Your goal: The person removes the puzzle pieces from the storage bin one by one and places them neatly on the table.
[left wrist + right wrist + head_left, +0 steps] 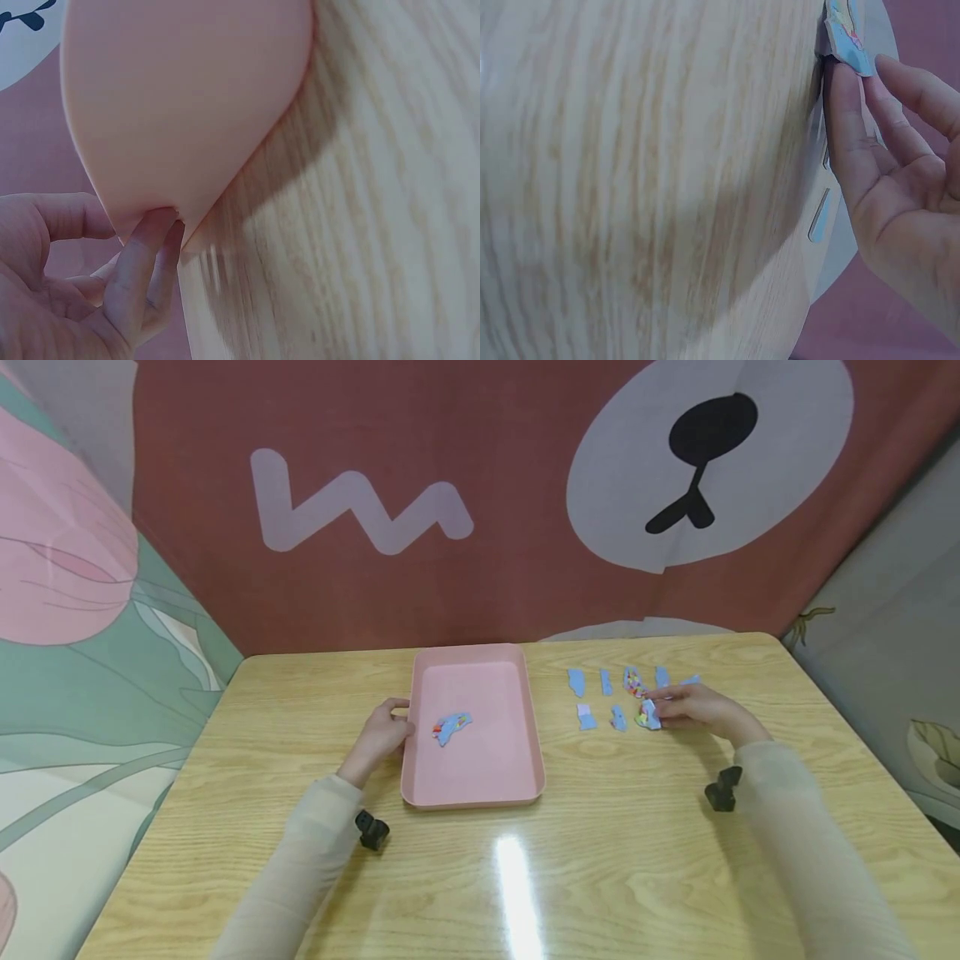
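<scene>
My left hand (386, 731) grips the left side of a pink tray (480, 789), with fingertips against its outer wall (187, 112) and another finger reaching behind the rim. Inside the tray lies a small blue cluster of puzzle pieces (452, 727) with red and yellow patches. On the right, my right hand (701, 708) pinches a blue, multicoloured puzzle piece (648, 716), which tilts at the fingertips; one finger stands apart from it in the right wrist view. Close to that hand is a colourful piece (633, 681) in the back row.
More blue pieces lie in two loose rows right of the tray, among them a back-left piece (576, 682), a front-left piece (586, 717) and a narrow one (618, 718). The wooden table (600, 860) ends at a brown printed cloth (360, 602).
</scene>
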A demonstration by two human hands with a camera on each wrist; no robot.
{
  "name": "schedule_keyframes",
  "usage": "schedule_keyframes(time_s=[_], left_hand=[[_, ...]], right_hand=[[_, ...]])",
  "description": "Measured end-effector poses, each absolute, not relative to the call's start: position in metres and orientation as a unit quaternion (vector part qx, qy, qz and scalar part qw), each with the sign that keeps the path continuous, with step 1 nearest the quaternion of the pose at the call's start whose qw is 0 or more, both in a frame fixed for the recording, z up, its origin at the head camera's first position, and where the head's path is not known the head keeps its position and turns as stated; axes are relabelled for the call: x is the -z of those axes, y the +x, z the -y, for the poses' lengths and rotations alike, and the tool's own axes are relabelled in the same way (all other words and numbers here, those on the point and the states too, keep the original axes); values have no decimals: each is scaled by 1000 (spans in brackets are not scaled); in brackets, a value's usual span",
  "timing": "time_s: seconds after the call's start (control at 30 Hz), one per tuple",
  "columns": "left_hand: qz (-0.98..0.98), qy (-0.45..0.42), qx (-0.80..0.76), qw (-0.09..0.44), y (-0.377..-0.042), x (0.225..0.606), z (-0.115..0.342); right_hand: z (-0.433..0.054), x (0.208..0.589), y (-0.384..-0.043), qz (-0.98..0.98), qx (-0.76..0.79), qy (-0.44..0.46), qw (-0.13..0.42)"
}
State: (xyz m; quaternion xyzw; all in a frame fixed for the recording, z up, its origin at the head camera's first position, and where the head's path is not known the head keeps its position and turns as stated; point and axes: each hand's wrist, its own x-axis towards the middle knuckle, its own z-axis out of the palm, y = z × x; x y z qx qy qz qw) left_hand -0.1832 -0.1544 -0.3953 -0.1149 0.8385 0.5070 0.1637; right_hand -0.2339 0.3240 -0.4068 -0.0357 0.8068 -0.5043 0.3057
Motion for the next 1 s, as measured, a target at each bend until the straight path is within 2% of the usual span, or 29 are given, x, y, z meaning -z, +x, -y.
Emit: schedule_keyframes(time_s=[0.63, 1.0], left_hand=[[-838, -117, -506, 168, -185, 396, 154], [-835, -122, -509, 169, -183, 395, 154]], right_hand=[[-324, 395, -239, -829, 466, -64, 303], [-279, 373, -251, -832, 461, -93, 295]])
